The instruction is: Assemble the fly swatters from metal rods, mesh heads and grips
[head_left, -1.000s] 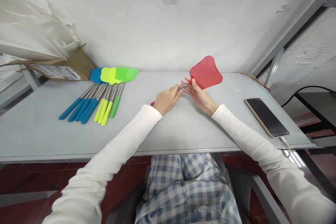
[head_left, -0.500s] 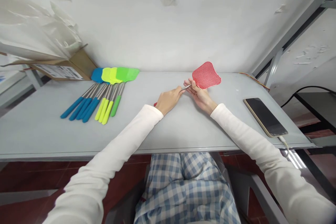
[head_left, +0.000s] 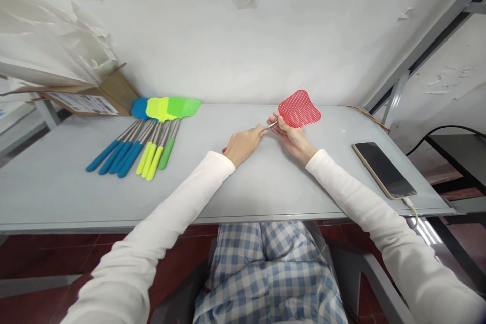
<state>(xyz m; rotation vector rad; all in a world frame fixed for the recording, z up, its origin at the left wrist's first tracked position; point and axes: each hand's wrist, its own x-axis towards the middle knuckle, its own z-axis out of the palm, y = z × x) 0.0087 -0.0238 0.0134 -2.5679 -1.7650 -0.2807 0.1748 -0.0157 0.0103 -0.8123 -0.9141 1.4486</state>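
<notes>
R hand [head_left: 292,139] fingers pinching red swatter [head_left: 299,108] neck [head_left: 274,124], L hand [head_left: 245,145] fingers curled on handle [head_left: 224,150]; head [head_left: 299,108] flatter vs 1s ago.

A red plastic fly swatter [head_left: 299,109] had a rounded, perforated mesh head that angled up and away, with its neck pinched in the right hand [head_left: 292,137]. Its thin steel shaft [head_left: 270,125] ran down-left beneath the left hand [head_left: 245,145], and a red handle tip [head_left: 224,150] poked out beyond.
</notes>
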